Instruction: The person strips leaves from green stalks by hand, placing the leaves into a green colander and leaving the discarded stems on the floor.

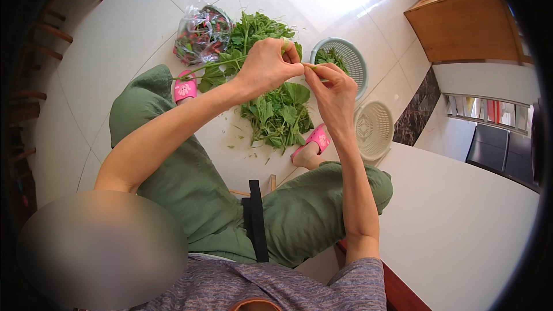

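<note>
My left hand is closed on a leafy green vine stem, whose leaves hang to the left. Its thumb meets the fingertips of my right hand, which pinch a thin green piece of the stem. Below the hands a pile of green vine leaves lies on the floor, and a second leafy pile lies beyond my left hand. Beside my right hand stands a grey-blue plastic colander with picked greens in it.
A clear plastic bag of red and green produce is at the far left. A cream plastic basket stands beside a white tabletop. My feet in pink clogs flank the near pile. A wooden cabinet is at the upper right.
</note>
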The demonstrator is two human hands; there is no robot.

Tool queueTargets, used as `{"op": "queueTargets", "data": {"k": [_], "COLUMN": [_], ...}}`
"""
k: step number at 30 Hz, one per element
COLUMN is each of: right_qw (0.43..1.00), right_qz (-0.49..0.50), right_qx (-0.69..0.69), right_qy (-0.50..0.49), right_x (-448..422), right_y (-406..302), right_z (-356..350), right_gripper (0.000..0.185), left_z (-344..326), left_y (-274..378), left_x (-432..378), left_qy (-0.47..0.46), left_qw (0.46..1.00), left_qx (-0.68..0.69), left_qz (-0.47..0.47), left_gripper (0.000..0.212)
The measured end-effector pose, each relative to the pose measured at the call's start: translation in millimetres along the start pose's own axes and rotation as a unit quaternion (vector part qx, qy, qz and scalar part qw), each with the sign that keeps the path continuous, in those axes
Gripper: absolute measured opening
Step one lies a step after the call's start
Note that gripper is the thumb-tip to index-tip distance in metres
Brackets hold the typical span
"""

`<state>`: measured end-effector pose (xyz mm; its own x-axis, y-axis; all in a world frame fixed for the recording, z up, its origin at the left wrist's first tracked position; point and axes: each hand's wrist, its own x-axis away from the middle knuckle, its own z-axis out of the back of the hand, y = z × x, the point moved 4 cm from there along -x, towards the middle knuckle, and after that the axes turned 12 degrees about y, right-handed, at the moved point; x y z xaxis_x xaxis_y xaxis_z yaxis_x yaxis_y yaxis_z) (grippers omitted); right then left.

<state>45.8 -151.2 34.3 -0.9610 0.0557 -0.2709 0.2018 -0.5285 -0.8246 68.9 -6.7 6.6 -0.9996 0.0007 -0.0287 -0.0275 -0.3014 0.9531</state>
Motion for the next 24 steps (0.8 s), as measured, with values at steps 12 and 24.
{"op": "queueTargets", "data": {"k": [12, 24], "right_qw": [0.969, 0.954], "right_qz": [-0.197, -0.238], "right_qx": [-0.129, -0.16], "right_qy": [-0.071, -0.084], "right_x": [-4.0, -4.5], "right_y": [19.4, 21.4], "right_z": [5.6, 6.6], "right_gripper": [0.022, 0.026], "left_z": [-6.2, -8.0], "left_y": [-3.9, -6.9], "left_x": [-4.0, -5.8], "left_qy": [-0.107, -0.113], "left_qw": [0.973, 0.972], "left_qx": [0.149, 0.143], "left_qz": [0.137, 0.152], "left_gripper": [0.009, 0.007]}}
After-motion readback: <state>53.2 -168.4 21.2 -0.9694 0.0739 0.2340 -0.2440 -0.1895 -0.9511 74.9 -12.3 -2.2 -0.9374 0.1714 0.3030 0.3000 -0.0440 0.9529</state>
